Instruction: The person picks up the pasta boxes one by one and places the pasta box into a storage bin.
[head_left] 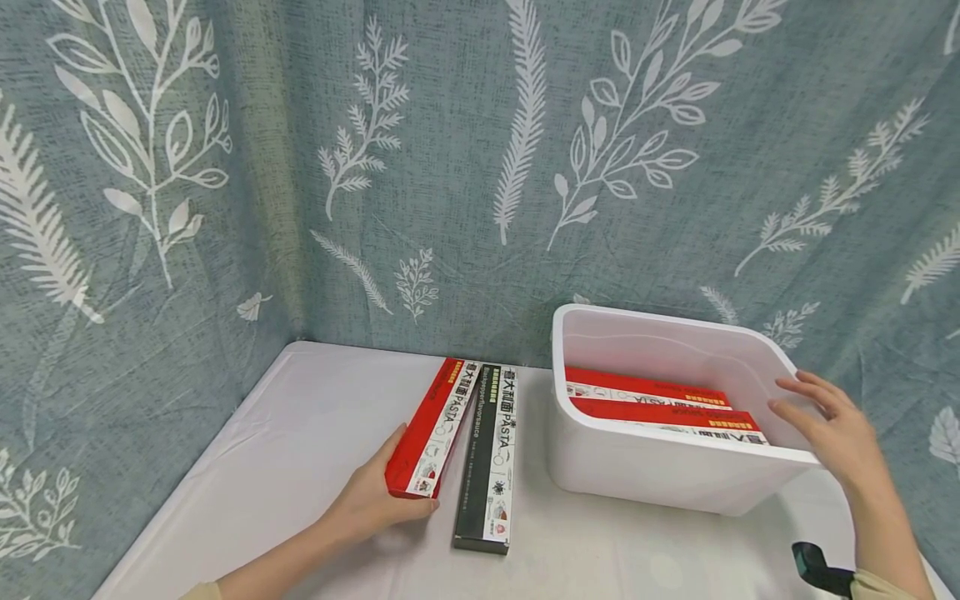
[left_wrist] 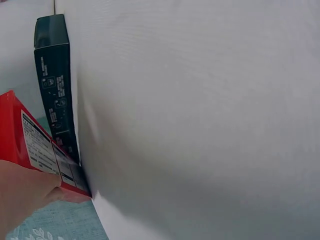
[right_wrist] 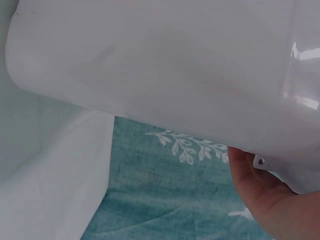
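The left hand point(head_left: 375, 500) has its fingers and thumb curled round the near end of a red pasta box point(head_left: 435, 427), which lies flat on the white surface point(head_left: 300, 433). From the left wrist view only a slice of that hand shows at the lower left corner, pressed against the red box's end panel point(left_wrist: 35, 145); the fingers themselves are cut off there. Just beside the red box, side by side and seemingly touching, lies a black pasta box point(head_left: 491, 454), whose dark end point(left_wrist: 52, 80) stands up behind the red one in the wrist view.

The right hand point(head_left: 828, 429) rests with straight, spread fingers against the right rim of a white plastic bin point(head_left: 660, 471); it does not clasp the rim. The right wrist view is filled almost wholly by the bin's pale wall point(right_wrist: 165, 65), with only the heel of the hand point(right_wrist: 270, 200) at the lower right, so the fingers cannot be made out from there.

Inside the bin, seen only from the head view, lie two more red boxes point(head_left: 660, 404), partly hidden by the front wall. A leaf-patterned blue-green curtain point(head_left: 480, 167) hangs behind the surface. A small black device point(head_left: 817, 568) on the right wrist is cut off by the frame edge.
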